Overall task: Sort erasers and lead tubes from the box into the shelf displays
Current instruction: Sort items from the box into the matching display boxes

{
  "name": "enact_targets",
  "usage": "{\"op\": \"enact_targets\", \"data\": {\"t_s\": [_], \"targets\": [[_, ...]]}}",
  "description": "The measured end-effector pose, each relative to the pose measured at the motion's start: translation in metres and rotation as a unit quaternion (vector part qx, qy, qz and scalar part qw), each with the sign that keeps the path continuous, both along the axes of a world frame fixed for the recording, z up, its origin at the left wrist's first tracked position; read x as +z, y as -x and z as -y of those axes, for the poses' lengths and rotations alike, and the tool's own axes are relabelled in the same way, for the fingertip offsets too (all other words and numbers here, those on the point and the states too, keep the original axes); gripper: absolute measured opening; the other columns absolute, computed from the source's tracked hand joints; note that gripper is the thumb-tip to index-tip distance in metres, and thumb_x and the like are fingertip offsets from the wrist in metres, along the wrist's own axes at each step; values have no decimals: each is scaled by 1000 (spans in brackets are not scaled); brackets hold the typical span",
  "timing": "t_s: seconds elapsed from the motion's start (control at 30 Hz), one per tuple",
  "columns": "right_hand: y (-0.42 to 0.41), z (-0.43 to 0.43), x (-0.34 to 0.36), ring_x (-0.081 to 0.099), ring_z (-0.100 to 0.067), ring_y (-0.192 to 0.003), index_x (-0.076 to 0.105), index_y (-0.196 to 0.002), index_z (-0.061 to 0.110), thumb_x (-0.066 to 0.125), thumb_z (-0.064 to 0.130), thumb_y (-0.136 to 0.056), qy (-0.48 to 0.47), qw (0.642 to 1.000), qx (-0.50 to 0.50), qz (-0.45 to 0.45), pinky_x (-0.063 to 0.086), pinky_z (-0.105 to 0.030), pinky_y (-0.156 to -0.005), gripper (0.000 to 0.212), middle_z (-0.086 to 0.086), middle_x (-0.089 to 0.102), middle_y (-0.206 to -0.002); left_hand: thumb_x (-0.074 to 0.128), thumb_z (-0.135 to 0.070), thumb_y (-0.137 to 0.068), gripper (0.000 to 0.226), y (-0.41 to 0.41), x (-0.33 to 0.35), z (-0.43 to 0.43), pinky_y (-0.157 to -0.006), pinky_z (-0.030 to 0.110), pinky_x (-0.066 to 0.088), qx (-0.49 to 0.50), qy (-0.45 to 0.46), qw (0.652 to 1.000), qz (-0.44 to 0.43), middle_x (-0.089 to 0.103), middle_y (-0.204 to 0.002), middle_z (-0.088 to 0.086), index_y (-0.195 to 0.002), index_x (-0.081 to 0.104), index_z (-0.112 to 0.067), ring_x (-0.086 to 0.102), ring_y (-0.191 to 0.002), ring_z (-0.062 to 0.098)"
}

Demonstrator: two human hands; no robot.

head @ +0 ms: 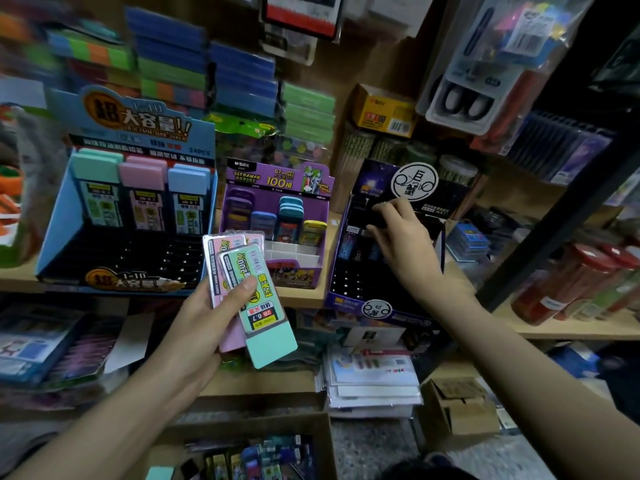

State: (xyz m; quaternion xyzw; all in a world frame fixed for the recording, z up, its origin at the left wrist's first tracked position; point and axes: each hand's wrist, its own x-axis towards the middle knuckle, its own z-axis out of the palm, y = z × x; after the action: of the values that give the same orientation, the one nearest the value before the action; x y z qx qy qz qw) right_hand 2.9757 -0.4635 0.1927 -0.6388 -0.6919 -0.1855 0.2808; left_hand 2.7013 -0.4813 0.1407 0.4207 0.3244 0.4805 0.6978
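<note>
Stationery crowds the background: stacked coloured pads, blister packs (pixel 485 64) hanging on the right, and a wooden shelf (pixel 14 276) carrying three open displays side by side.

The sorting looks partly done, by my reading. The blue display (pixel 55 220) on the left has three columns filled at the back only, capped mint, pink and pale blue; its dark front slots are bare. The purple display (pixel 277 180) in the middle holds a handful of cases (purple, blue, teal, yellow) behind unfilled white dividers. The dark display (pixel 346 299) on the right has a few dark cases in its upper rows and bare slots below.

The left hand (pixel 207 313) grips a fan of flat lead cases (pixel 258 296), two pink and one mint, held in front of the shelf edge between the blue and purple displays; they match the stock in the blue display and probably belong there. The right hand (pixel 401 237) reaches into the dark display, its fingers (pixel 375 233) and thumb pinching a small dark case (pixel 377 220) at the upper rows, either seating or straightening it.

Below, on the floor, a cardboard box (pixel 322 445) holds several more colourful packets, so plenty remains to be shelved. No erasers can be picked out with certainty.
</note>
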Motion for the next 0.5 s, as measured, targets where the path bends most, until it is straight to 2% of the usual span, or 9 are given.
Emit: {"op": "enact_targets", "data": {"t_s": [0.13,0.23,0.3,0.33,0.37,0.43,0.5], "targets": [[3,1,1,56,-36,-93,61,-112,-5,60,10,-90,-22,998,-48,42,50,-39,-67,27,-21,56,-104,62,-28,-71,40,-1,3,1,-61,25,58,6,-5,1000,-2,74,-100,-2,-111,61,-26,71,-88,14],[16,5,6,52,-34,-102,59,-118,-2,58,16,-91,-20,996,-82,33,45,-39,-81,32,-20,54,-111,62,-27,-71,36,-2,4,2,-58,23,56,12,-5,1000,4,75,-95,-4,-107,61,-26,71,-83,11],[36,18,7,50,-25,-106,54,-122,4,55,18,-93,-13,997,-64,-44,41,-33,-87,32,-14,53,-115,61,-28,-71,33,-3,5,2,-56,22,55,14,-8,1000,5,75,-91,-5,-104,62,-26,71,-79,11],[51,27,5,53,-17,-101,56,-117,7,54,21,-94,12,991,-37,-129,43,-30,-84,27,-9,56,-110,61,-28,-71,32,-4,6,2,-55,22,55,15,-8,1000,5,75,-90,-6,-103,62,-27,72,-78,10],[66,37,3,56,-9,-90,60,-107,11,52,29,-95,66,971,1,-230,45,-27,-76,23,-4,60,-100,62,-28,-71,32,-5,6,3,-55,22,55,19,-9,1000,7,75,-89,-6,-103,62,-27,72,-78,10],[101,59,-4,57,1,-65,62,-90,14,51,46,-91,211,879,85,-420,44,-18,-58,34,5,64,-77,63,-27,-72,33,-6,6,4,-57,23,55,30,-14,999,12,75,-93,-4,-105,62,-26,72,-80,12],[127,72,-15,61,3,-64,61,-93,12,58,45,-87,314,791,132,-507,45,-12,-55,33,6,67,-78,65,-26,-72,36,-6,6,4,-59,25,56,47,-13,999,15,74,-97,-1,-108,62,-24,72,-84,15]]}}
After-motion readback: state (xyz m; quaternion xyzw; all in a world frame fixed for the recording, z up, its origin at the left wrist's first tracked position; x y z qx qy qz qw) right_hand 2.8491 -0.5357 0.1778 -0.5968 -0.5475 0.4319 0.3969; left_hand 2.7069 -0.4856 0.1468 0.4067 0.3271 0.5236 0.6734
